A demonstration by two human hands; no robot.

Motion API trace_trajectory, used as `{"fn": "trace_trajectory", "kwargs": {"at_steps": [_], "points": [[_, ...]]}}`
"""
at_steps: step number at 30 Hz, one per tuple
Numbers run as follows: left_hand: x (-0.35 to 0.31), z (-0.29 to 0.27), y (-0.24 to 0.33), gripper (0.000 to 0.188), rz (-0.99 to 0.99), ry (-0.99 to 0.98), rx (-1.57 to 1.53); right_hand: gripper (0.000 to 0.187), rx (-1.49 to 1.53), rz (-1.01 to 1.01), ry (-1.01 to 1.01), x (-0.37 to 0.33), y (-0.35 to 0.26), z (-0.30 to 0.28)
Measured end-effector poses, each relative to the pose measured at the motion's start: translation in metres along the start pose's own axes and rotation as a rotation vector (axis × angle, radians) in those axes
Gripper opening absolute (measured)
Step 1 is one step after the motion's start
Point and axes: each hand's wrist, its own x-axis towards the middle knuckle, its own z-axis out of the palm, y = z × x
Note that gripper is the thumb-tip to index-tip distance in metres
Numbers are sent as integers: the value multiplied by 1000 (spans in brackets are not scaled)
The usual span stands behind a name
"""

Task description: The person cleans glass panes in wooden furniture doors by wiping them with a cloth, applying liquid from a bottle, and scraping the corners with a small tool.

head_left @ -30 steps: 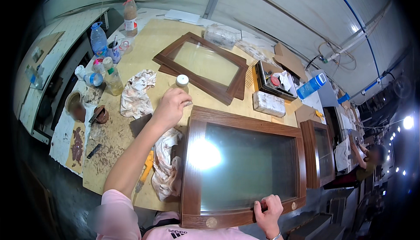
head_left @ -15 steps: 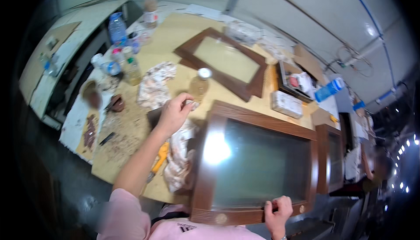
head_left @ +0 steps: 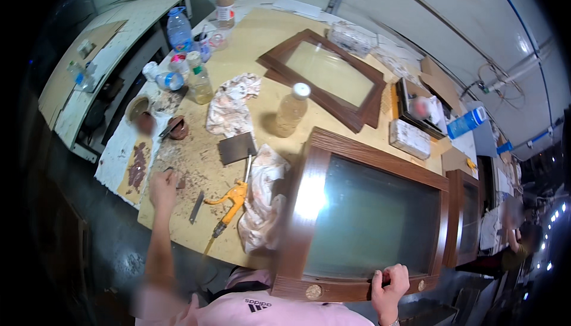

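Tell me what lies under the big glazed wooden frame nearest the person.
The big frame, gripped at its near edge by the right hand, rests on the workbench and overlaps a stained rag. Whatever else lies beneath is covered.

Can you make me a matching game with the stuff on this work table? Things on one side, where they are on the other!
Things:
1. right hand
2. left hand
3. capped bottle
4. orange tool

Places:
A. standing between the two wooden frames
B. lying beside the crumpled rag
C. gripping the near edge of the big glazed frame
D. over the stained left part of the table

Pairs: 1-C, 2-D, 3-A, 4-B
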Motion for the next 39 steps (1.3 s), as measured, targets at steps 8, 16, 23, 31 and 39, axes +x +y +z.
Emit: {"fn": "trace_trajectory", "kwargs": {"at_steps": [8,16,23,31,39], "points": [[-76,13,178,41,837,-486,-209,24,-8,-2,40,-1,4,-2],[-78,56,183,17,333,-732,-620,24,13,-31,69,1,-2,-1],[-80,-9,330,18,873,-447,-895,24,-17,4,69,-5,4,-2],[-20,59,374,17,975,-117,-438,21,35,-16,99,-3,0,-2],[-97,17,273,14,708,-379,-767,20,29,5,140,-5,7,-5]]}}
